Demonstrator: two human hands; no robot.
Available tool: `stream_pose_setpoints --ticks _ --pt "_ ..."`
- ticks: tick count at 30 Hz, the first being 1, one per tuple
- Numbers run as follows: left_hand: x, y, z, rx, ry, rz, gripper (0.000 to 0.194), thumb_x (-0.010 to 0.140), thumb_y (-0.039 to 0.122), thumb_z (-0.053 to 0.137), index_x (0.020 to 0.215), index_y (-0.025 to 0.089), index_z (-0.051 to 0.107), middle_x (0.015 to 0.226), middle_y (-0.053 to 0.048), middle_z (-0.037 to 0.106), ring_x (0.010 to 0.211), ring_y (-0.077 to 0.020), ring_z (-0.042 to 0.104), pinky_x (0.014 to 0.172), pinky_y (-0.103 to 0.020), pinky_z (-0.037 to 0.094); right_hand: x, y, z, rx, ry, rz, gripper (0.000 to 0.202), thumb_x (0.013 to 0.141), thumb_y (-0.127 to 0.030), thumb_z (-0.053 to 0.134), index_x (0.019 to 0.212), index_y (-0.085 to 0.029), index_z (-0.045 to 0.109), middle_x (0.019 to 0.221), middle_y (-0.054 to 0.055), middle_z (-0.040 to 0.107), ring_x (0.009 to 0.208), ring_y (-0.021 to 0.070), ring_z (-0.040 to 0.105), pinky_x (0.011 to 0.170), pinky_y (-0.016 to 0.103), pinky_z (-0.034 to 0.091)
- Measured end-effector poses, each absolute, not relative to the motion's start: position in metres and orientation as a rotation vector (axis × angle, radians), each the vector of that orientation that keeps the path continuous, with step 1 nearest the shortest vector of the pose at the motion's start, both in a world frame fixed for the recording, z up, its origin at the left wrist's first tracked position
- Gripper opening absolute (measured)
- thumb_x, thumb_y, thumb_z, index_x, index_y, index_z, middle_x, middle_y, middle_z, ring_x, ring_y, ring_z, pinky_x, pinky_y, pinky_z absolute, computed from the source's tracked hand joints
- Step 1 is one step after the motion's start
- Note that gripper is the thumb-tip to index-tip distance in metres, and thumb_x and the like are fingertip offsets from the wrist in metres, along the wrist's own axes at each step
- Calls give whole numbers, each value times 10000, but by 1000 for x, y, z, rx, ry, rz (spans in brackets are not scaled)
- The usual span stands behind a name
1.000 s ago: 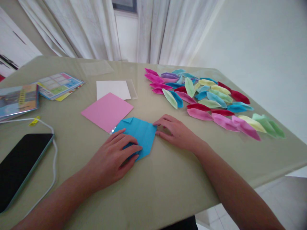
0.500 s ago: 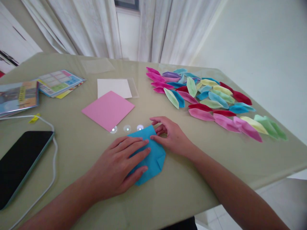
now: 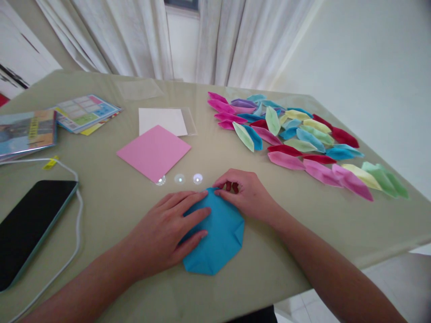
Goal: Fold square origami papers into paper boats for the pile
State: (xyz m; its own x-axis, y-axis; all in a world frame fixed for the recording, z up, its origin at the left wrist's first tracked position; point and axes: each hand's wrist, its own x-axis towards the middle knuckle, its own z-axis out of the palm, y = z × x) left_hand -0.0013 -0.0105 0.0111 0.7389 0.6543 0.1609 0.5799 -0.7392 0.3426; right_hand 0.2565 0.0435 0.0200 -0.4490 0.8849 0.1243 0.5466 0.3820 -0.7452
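A blue sheet of folding paper (image 3: 220, 233) lies on the table in front of me, with several of its corners folded in. Across its left side rests my left hand (image 3: 175, 224), fingers stretched out over the paper. At the far corner my right hand (image 3: 240, 190) pinches the paper's edge between thumb and forefinger. Part of the left side is hidden under my left hand. Just beyond the hands lies a pink square of paper (image 3: 153, 152), partly over a white sheet (image 3: 161, 120) in a clear sleeve.
Many folded paper pieces (image 3: 289, 143) in several colours cover the right back of the table (image 3: 111, 215). At left are a black phone (image 3: 33, 229), a white cable (image 3: 79, 224), a yellow tag (image 3: 51, 163), a packet (image 3: 28, 134) and printed cards (image 3: 85, 114).
The blue paper has turned and shifted slightly toward me and right. My right hand has closed from looser fingers into a pinch at its far corner.
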Motion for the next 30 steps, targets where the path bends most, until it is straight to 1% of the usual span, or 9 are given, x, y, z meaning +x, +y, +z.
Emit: stream_pose_setpoints --ticks 2,7,10,13,16,19,24,30 --pt "-1 -10 11 2677 969 387 377 1068 376 551 1423 278 634 1597 -92 548 1389 -330 541 1136 -535 469 259 44 23 -1138 -2242 800 103 905 -100 777 969 -176 804 919 27 744 764 135 682 709 245 529" --pt "-2 -10 9 2695 943 409 371 1087 268 483 1428 292 627 1564 -93 562 1374 -315 537 1118 -526 467 266 45 26 -974 -2492 670 130 949 -124 737 1036 -180 816 1032 75 720 948 196 698 824 290 531" --pt "-2 -9 10 2692 959 404 384 1078 297 509 1447 278 611 1515 -104 595 1332 -317 567 1094 -525 471 269 46 27 -920 -2560 651 141 971 -143 710 1065 -171 811 1084 92 720 986 208 695 853 304 534" --pt "-1 -9 11 2677 1000 408 395 1059 351 548 1436 261 621 1506 -114 602 1322 -331 578 1090 -537 461 270 47 29 -906 -2594 659 137 991 -155 690 1072 -163 801 1094 92 735 993 208 700 872 312 533" --pt "-1 -9 11 2686 995 396 391 1048 372 565 1420 268 628 1595 -90 546 1417 -336 520 1150 -540 406 271 48 30 -875 -2625 643 129 999 -165 685 1073 -169 791 1084 83 756 990 209 708 894 327 525" --pt "-1 -9 10 2712 963 399 401 1056 373 553 1439 266 607 1638 -61 521 1469 -312 481 1199 -523 345 272 48 30 -835 -2655 582 113 1001 -182 688 1064 -176 782 1069 82 772 993 222 712 905 348 507" --pt "0 -9 9 2733 943 436 407 1064 366 545 1454 262 596 1628 -26 546 1467 -277 490 1215 -478 295 274 49 31 -800 -2700 508 98 1014 -208 668 1022 -177 760 1049 86 772 971 230 707 902 372 485" --pt "0 -9 10 2739 941 443 416 1067 366 539 1465 255 592 1602 -29 576 1447 -268 512 1213 -463 279 273 48 32 -783 -2712 513 111 1016 -213 656 1009 -179 761 1074 97 749 992 236 682 914 374 495"
